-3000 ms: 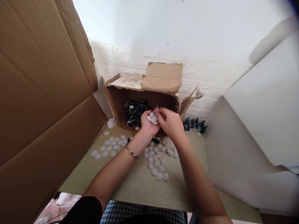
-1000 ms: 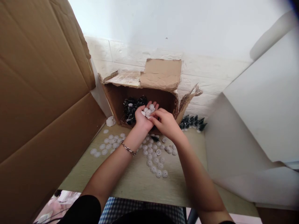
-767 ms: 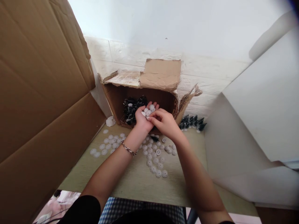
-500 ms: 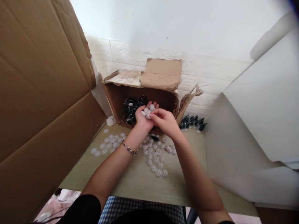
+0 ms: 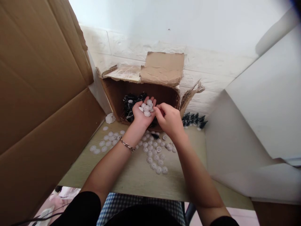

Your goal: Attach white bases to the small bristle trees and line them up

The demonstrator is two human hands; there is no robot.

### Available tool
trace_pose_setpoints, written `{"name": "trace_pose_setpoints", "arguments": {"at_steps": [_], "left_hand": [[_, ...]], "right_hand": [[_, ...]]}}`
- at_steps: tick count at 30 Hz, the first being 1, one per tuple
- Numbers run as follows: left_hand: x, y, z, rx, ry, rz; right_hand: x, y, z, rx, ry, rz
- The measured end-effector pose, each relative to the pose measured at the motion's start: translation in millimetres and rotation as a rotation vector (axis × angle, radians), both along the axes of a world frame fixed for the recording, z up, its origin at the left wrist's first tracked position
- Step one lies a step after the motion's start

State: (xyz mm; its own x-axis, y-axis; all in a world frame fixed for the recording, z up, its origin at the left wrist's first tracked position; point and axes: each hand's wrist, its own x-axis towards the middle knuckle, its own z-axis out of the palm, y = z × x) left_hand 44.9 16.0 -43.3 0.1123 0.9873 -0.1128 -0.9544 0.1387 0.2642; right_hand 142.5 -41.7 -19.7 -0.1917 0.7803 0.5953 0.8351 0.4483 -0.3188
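Note:
My left hand (image 5: 140, 115) is cupped palm up at the mouth of a torn cardboard box (image 5: 150, 81) and holds several small white round caps (image 5: 146, 109). My right hand (image 5: 169, 121) is right beside it, its fingers curled and pinched at the edge of that pile; what the fingertips hold is too small to make out. Inside the box lie black plastic parts (image 5: 131, 102). A metal bracelet (image 5: 127, 145) is on my left wrist.
Many white caps (image 5: 155, 155) lie scattered on the pale green table (image 5: 141, 182), with another cluster (image 5: 107, 142) to the left. More black parts (image 5: 194, 120) sit right of the box. A large cardboard sheet (image 5: 39, 94) stands on the left, a white panel (image 5: 258, 119) on the right.
Both hands stayed together at the box mouth, shifting slightly up and left in the view. My right hand's fingers kept working at the caps in my left palm.

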Motion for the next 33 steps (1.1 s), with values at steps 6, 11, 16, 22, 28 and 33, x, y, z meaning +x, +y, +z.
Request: {"name": "trace_pose_setpoints", "arguments": {"at_steps": [6, 11, 16, 22, 28, 33], "left_hand": [[-14, 0, 5.4, 0.024, 0.016, -0.007], [-18, 1, 7.9, 0.028, 0.043, 0.003], [-17, 2, 7.1, 0.029, 0.048, -0.006], [-16, 2, 4.5, 0.038, 0.06, -0.029], [-14, 0, 4.5, 0.026, 0.061, -0.034], [-9, -2, 4.3, 0.032, 0.066, -0.039]], "right_hand": [[14, 8, -19.3, -0.386, -0.313, -0.072], [-1, 15, -45.9, -0.666, -0.505, -0.126], [-20, 16, -61.3, -0.755, -0.526, -0.201], [-20, 17, -63.3, -0.756, -0.53, -0.221], [-3, 1, -31.2, -0.659, -0.516, -0.178], [18, -12, -0.1, -0.358, -0.277, 0.081]]}}
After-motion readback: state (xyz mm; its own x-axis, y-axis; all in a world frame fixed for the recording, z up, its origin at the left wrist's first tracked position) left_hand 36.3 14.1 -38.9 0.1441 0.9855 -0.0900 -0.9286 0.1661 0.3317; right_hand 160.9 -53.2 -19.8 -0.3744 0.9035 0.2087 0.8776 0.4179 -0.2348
